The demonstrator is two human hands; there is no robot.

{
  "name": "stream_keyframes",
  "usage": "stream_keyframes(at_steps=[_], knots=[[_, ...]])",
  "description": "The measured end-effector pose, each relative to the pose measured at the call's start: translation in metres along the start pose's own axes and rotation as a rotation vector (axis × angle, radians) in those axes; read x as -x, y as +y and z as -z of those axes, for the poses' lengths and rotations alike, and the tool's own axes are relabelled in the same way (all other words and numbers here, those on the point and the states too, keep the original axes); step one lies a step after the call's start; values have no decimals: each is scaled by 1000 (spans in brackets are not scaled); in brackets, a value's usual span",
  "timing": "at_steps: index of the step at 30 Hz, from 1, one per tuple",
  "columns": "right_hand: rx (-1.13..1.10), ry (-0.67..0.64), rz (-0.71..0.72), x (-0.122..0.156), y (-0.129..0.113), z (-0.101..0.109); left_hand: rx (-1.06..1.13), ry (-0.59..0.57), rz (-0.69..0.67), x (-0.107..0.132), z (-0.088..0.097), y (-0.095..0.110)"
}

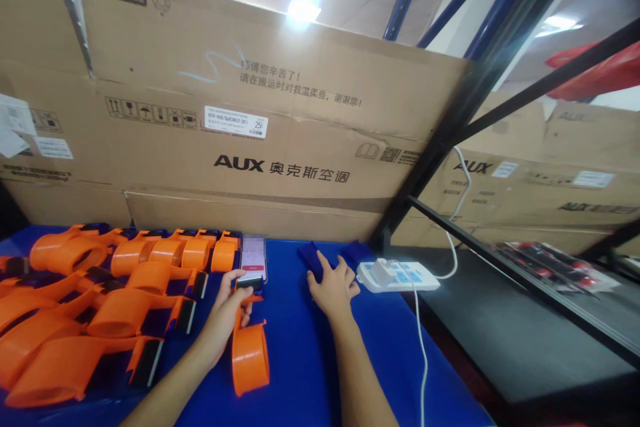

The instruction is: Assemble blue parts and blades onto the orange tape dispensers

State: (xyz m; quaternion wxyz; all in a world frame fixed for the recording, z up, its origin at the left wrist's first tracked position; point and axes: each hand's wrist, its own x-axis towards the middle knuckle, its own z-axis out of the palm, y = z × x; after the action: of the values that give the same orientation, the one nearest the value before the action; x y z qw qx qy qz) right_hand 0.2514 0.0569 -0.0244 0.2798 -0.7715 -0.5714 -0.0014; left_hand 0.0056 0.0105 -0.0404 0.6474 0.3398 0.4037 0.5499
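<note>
My left hand (227, 313) reaches forward over the blue table (300, 360). Its fingers are curled around the handle end of an orange tape dispenser (249, 355) lying in front of me, and its fingertips touch the lower edge of a smartphone (253, 260) with a lit screen. My right hand (334, 288) rests palm down on the blue surface, fingers spread, beside a dark blue plastic piece (311, 257).
Many orange tape dispensers (100, 307) lie in rows on the left of the table. A white power strip (397, 275) with a plugged-in charger and cables sits to the right. Large AUX cardboard boxes (260, 120) stand behind. Black metal shelving (500, 267) runs along the right.
</note>
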Motion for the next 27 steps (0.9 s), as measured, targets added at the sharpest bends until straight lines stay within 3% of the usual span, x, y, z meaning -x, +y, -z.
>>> stream_keyframes(at_steps=[2, 7, 9, 15, 27], knots=[[-177, 25, 117, 8, -13, 7, -60, -3, -53, -1, -1, 1], [-521, -359, 598, 36, -49, 19, -65, 54, -111, -7, 1, 3], [-519, -398, 675, 44, -58, 17, -66, 72, -126, -8, 2, 3], [-318, -372, 693, 52, -65, 6, -174, 35, -121, -2, -2, 5], [-280, -249, 729, 64, -66, -6, -102, 51, -105, -7, 0, 1]])
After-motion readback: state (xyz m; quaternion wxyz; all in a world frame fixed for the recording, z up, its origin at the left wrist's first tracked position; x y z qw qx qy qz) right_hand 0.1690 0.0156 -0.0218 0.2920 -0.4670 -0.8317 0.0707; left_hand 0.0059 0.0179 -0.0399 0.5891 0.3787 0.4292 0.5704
